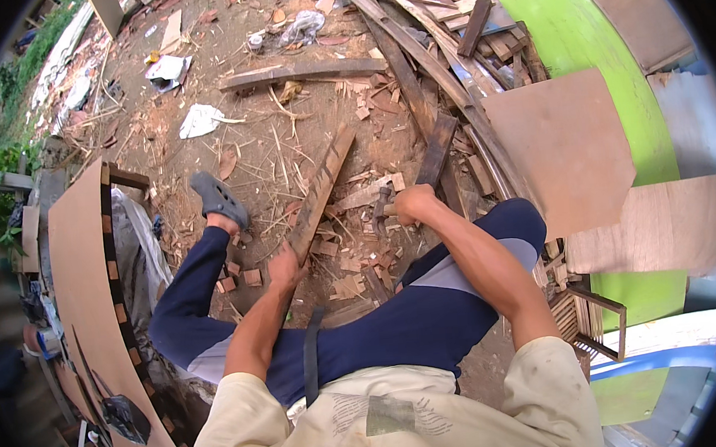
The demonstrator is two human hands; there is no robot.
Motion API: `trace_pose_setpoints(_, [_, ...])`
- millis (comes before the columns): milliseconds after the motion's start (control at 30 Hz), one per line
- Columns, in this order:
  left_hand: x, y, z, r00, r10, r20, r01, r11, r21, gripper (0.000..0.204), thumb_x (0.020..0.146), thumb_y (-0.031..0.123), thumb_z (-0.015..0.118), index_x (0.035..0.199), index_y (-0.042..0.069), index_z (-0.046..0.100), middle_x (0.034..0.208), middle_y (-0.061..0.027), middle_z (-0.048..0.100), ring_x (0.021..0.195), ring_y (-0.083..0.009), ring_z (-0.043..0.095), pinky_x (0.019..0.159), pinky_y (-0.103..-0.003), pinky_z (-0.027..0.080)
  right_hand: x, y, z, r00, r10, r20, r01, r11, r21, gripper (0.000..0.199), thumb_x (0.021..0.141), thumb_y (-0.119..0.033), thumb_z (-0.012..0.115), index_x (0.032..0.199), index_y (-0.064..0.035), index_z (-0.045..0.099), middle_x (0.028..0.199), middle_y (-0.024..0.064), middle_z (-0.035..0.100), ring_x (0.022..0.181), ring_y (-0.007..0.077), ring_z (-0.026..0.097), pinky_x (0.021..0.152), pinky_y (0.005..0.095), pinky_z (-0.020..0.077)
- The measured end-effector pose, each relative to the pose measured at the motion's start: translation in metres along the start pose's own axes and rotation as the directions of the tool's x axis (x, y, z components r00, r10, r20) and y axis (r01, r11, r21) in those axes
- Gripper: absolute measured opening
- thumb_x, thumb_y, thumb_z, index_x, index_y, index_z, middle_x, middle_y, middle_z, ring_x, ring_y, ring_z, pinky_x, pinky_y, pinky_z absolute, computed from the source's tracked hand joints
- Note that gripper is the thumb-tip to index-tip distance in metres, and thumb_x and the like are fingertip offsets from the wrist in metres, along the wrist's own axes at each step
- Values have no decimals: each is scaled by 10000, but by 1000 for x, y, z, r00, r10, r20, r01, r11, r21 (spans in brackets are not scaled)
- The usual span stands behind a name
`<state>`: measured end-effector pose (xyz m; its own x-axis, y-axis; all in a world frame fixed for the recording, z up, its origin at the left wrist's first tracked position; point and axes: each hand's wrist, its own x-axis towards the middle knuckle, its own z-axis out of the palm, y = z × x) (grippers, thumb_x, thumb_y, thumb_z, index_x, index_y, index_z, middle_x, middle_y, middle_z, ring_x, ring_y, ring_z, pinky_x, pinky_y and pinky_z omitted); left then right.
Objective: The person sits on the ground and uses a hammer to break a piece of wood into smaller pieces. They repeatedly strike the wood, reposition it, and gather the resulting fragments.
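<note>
My right hand [416, 204] is closed round the handle of a hammer [383, 208], whose dark head stands above the wood scraps between my legs. My left hand [285, 267] grips the near end of a long wooden plank [322, 189], which slants away to the upper right over the dirt. Its far end lies near the middle of the ground. Small wood blocks [251, 277] and offcuts lie close to my left hand. The plank's lowest end is partly hidden by my hand and forearm.
A dark beam [306, 73] lies across the ground ahead. Scrap timber [495, 39] is heaped at the far right, beside plywood sheets [564, 147] and a green panel [604, 57]. A tall brown panel [88, 284] stands at left. My shoe [219, 202] rests on the ground left of the plank.
</note>
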<state>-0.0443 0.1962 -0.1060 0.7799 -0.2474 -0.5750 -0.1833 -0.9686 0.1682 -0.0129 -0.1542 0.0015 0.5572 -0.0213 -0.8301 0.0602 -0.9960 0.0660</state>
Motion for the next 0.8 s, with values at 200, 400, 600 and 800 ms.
trace_pose_setpoints(200, [28, -17, -8, 975, -36, 218, 39, 999, -8, 737, 771, 436, 777, 1275, 3, 458, 1231, -246, 620, 1043, -419, 658, 891, -489, 533, 7, -1, 9, 997, 56, 45, -55, 998, -40, 370, 787, -209, 738, 1151, -142, 748, 1193, 59, 718, 1061, 245, 704, 801, 437, 585])
trace_pose_setpoints(400, [92, -11, -7, 992, -70, -104, 33, 946, -323, 741, 838, 533, 688, 1334, 2, 541, 1297, -300, 574, 1184, -439, 574, 1010, -476, 469, -20, 7, 3, 1000, -9, 25, 8, 1000, 9, 325, 771, -171, 724, 1089, -123, 763, 1131, 95, 737, 1033, 293, 716, 818, 425, 577])
trace_pose_setpoints(600, [175, -26, 39, 966, -11, -259, -84, 932, -353, 763, 846, 520, 680, 1291, -82, 532, 1322, -325, 546, 1215, -442, 548, 1037, -489, 441, -11, 14, 25, 997, 47, 63, -52, 996, 79, 293, 776, -174, 688, 1040, -74, 765, 1066, 135, 744, 1019, 281, 718, 815, 403, 571])
trace_pose_setpoints(800, [158, 24, 44, 997, -61, -49, 32, 892, -451, 876, 747, 401, 814, 1305, -95, 355, 1196, -345, 579, 1155, -475, 556, 992, -495, 444, -5, 39, 64, 996, 81, 23, -83, 992, 91, 288, 762, -247, 691, 960, -44, 744, 925, 191, 737, 879, 347, 727, 765, 441, 581])
